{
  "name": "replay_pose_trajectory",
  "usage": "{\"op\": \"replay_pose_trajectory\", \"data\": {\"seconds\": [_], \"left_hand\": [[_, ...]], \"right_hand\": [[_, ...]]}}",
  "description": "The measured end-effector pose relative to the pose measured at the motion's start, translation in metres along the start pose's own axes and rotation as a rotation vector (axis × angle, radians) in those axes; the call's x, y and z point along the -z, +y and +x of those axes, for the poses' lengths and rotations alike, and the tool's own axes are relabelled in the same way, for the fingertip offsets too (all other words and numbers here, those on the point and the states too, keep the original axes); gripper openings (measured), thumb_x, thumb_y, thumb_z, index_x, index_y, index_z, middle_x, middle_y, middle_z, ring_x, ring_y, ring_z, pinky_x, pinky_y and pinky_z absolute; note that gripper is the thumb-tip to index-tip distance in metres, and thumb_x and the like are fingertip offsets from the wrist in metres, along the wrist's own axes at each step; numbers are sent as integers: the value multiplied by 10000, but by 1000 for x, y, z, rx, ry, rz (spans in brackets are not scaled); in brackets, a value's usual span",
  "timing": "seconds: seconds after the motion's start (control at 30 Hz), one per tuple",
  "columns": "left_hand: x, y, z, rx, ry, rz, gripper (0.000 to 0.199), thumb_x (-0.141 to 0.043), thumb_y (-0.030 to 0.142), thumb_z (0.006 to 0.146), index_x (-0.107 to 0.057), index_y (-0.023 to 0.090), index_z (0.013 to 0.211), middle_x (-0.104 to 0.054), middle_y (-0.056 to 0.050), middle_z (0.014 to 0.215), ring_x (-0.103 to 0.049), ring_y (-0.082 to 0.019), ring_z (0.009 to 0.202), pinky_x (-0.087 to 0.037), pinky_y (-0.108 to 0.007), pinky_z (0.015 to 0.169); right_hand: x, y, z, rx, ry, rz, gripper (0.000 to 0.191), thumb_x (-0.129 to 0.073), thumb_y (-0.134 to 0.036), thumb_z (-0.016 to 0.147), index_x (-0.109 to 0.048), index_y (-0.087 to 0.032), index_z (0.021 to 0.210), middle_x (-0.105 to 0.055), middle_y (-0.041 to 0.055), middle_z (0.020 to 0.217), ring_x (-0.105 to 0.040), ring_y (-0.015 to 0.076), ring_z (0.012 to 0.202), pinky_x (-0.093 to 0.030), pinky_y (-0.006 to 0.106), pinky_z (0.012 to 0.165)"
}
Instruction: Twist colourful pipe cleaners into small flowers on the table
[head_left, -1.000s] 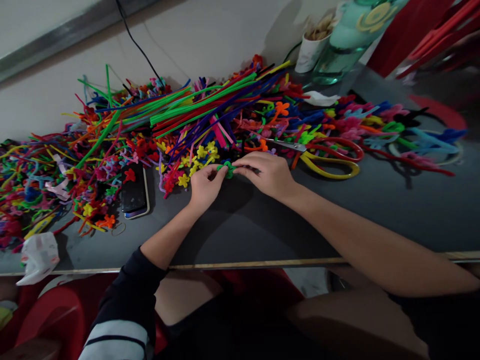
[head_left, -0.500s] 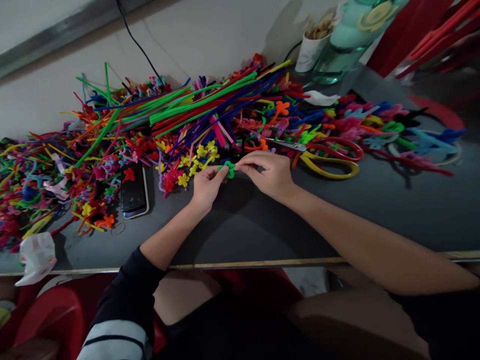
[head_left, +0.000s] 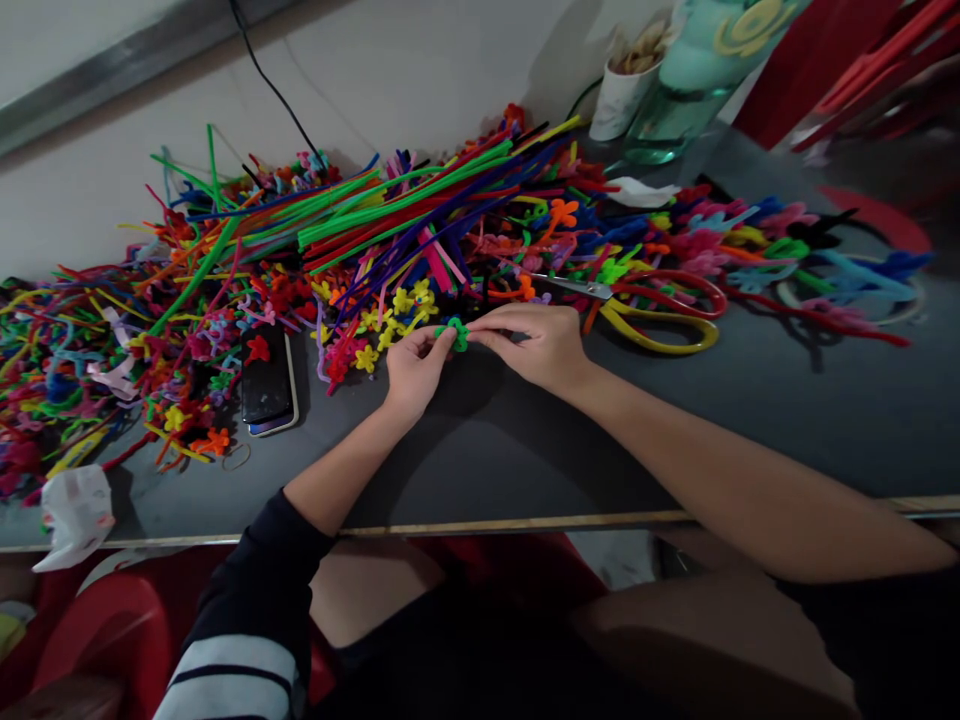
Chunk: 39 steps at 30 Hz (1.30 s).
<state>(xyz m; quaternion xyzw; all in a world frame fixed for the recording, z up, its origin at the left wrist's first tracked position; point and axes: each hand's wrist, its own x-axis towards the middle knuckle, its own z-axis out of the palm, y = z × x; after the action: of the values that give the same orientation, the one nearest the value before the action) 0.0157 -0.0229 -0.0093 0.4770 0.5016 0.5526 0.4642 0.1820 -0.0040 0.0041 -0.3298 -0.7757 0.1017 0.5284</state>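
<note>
Between my two hands is a small green pipe-cleaner flower [head_left: 458,334], looped into petals and held just above the table. My left hand [head_left: 417,368] pinches its left side between thumb and fingertips. From the other side, the closed fingertips of my right hand [head_left: 534,342] grip a petal at its right edge. Right behind the hands lie several yellow pipe-cleaner flowers [head_left: 405,305]. A pair of scissors [head_left: 660,318] with red and yellow handles rests to the right of my right hand, blades pointing left into the heap.
A long heap of coloured pipe cleaners [head_left: 405,205] runs along the wall. A phone [head_left: 268,385] lies left, with a red flower on it. A white cup [head_left: 622,95] and a green bottle [head_left: 664,120] stand at the back right. Crumpled tissue [head_left: 77,510] hangs at the front edge.
The green flower has turned slightly and shifted a little up and left between my fingers. Both hands keep hold of it, my right fingers now straighter.
</note>
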Motion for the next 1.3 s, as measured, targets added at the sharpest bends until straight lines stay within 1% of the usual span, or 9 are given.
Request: {"op": "replay_pose_trajectory", "data": {"seconds": [0.3, 0.57, 0.73, 0.8, 0.93, 1.0, 1.13, 1.2, 1.3], "left_hand": [[0, -1, 0, -15, -3, 20, 247, -727, 413, 756, -709, 166, 755, -667, -7, 657, -566, -86, 568, -474, -231, 576], [0, -2, -1, -12, -10, 47, 320, -732, 491, 731, -718, 172, 751, -670, -4, 650, -567, -84, 563, -476, -227, 569], [0, -1, -1, -8, -21, 19, 289, -738, 457, 738, -711, 169, 745, -668, -4, 652, -568, -86, 572, -478, -229, 581], [0, 0, -1, -7, -15, -2, 270, -736, 437, 749, -704, 168, 747, -665, -3, 660, -573, -88, 586, -482, -234, 598], [-1, 3, -2, -11, -27, -68, 240, -746, 407, 755, -695, 183, 825, -689, -8, 772, -609, -99, 679, -500, -241, 673], [-1, 5, -1, -15, -37, -81, 233, -749, 397, 758, -690, 192, 851, -692, -8, 816, -611, -101, 711, -500, -238, 693], [2, 6, 1, 9, -39, -58, 189, -719, 371, 793, -686, 186, 817, -670, 1, 753, -589, -93, 673, -487, -228, 686], [4, 5, 2, 26, -64, -49, 172, -721, 350, 792, -689, 181, 808, -660, 7, 725, -583, -89, 655, -480, -225, 676], [5, 4, 3, 15, -114, -24, 183, -739, 347, 772, -690, 171, 790, -638, 18, 675, -563, -80, 613, -459, -215, 635]], "right_hand": [[-2, 2, -1, -1, -35, -70, 93, -678, -277, 854, -746, -231, 811, -765, 25, 805, -717, 170, 706, -564, 269, 646], [-2, 1, -1, -10, -46, -105, 130, -634, -256, 878, -727, -222, 793, -758, 23, 797, -712, 167, 720, -553, 269, 666], [-3, 1, -1, 27, -30, -97, 129, -626, -243, 876, -726, -230, 796, -756, 21, 789, -710, 168, 709, -559, 272, 662], [-3, 0, -1, 11, -11, -95, 121, -637, -253, 869, -730, -237, 792, -758, 21, 790, -711, 171, 704, -561, 275, 650], [-3, -3, -2, -39, 34, -87, 108, -659, -274, 856, -740, -242, 792, -764, 26, 793, -709, 171, 684, -561, 284, 629], [-2, -3, -2, -26, 18, -50, 107, -671, -291, 849, -743, -242, 787, -762, 24, 776, -705, 166, 669, -558, 284, 628], [0, -2, -1, -34, -55, 62, 142, -678, -341, 844, -746, -228, 792, -749, 25, 739, -682, 148, 621, -542, 270, 585], [1, -1, 0, -62, -38, 80, 136, -669, -330, 853, -750, -223, 832, -752, 31, 769, -680, 145, 632, -537, 265, 573], [2, 0, 3, -63, -19, 86, 108, -677, -302, 851, -756, -229, 858, -762, 34, 823, -702, 155, 699, -554, 270, 608]]}}
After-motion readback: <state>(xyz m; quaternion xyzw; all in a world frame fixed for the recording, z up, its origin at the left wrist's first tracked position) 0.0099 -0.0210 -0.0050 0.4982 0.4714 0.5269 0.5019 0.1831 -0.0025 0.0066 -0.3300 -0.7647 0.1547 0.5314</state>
